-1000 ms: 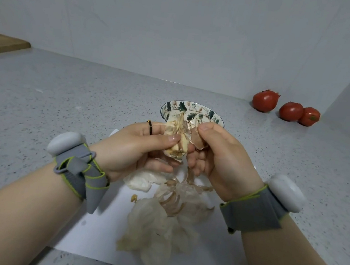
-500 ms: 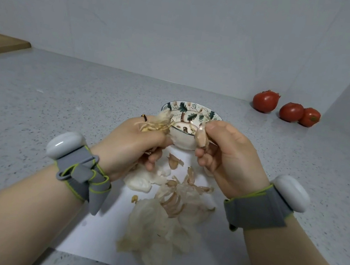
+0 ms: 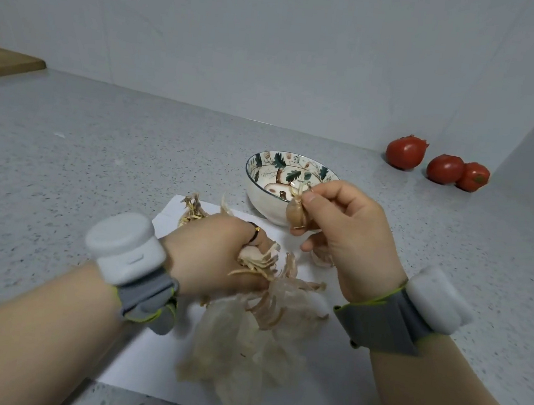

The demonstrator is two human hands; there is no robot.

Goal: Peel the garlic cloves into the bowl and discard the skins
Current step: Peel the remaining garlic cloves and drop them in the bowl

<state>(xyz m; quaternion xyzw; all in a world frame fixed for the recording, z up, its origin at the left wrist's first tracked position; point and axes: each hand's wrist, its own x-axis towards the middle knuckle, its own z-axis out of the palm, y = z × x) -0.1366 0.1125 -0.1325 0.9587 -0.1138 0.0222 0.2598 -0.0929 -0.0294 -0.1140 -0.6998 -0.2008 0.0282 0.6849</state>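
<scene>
head view: a small round bowl (image 3: 260, 201) sits on the worktop (image 3: 99, 151) just past the far edge of a white sheet (image 3: 144, 354). it is glazed white outside, with a dark rim and green leaf painting inside. something pale and brown shows at its bottom; i cannot tell whether that is paint or a clove.

the right hand (image 3: 345, 230) is held in front of the bowl's near rim. its thumb and curled fingers (image 3: 311, 203) pinch one garlic clove (image 3: 295, 213), teardrop-shaped, in brownish papery skin with a wispy tip. a second pale clove (image 3: 320, 259) lies on the sheet beneath that hand.

the left hand (image 3: 217, 256) is low over the sheet, its fingers curled round the rest of the garlic bulb (image 3: 253, 257), from which dry, straw-coloured strips fan out. it wears a dark ring (image 3: 255, 232). a tuft of dried root (image 3: 192, 209) lies just beyond it.

a loose heap of skins (image 3: 244, 341), thin, crinkled and half-translucent, lies on the sheet between the forearms. each wrist carries a grey strap with a white rounded puck (image 3: 125, 248).

the worktop is grey speckled stone. three red tomatoes (image 3: 406, 151) stand near the right corner, two of them touching. a wooden board (image 3: 3, 62) shows at the far left. plain white walls (image 3: 274, 54) meet at the right.
</scene>
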